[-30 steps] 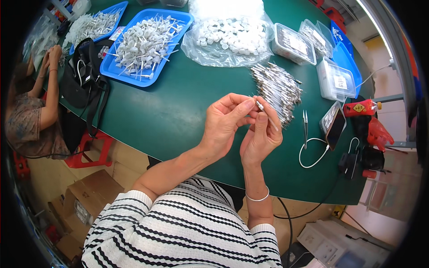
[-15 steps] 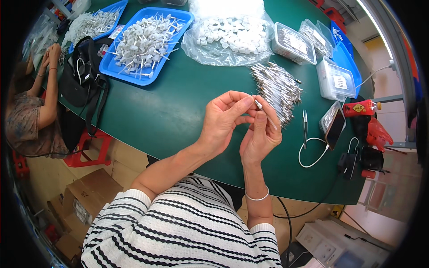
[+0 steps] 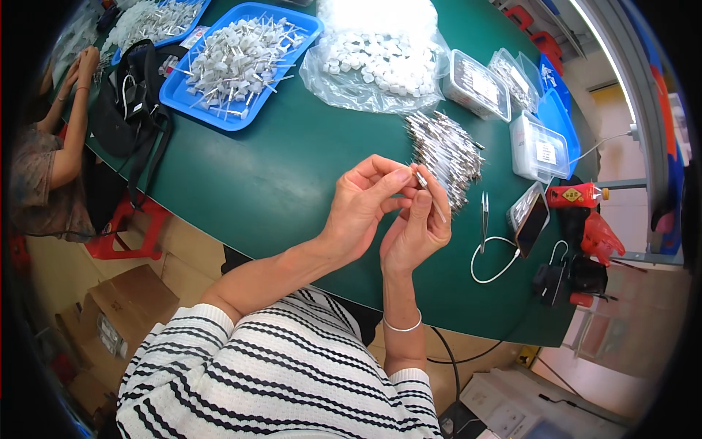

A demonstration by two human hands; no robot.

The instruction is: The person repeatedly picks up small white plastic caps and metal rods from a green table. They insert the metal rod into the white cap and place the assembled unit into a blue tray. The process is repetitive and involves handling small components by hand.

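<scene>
Assembly workshop, green worktable (image 3: 278,175), blue tray (image 3: 175,96) (heaped with small parts (image 3: 234,62)), co-worker (image 3: 55,164) alongside

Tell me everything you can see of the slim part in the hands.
The slim part has a shiny, metal-looking upper section and a pale, plastic-looking lower end. It is held above the green tabletop, slanting down to the right. The right hand grips it; the left hand pinches at its upper end, hiding the tip.

Room leftward over table (image 3: 248,175); rod pile (image 3: 444,150) ahead.
</scene>
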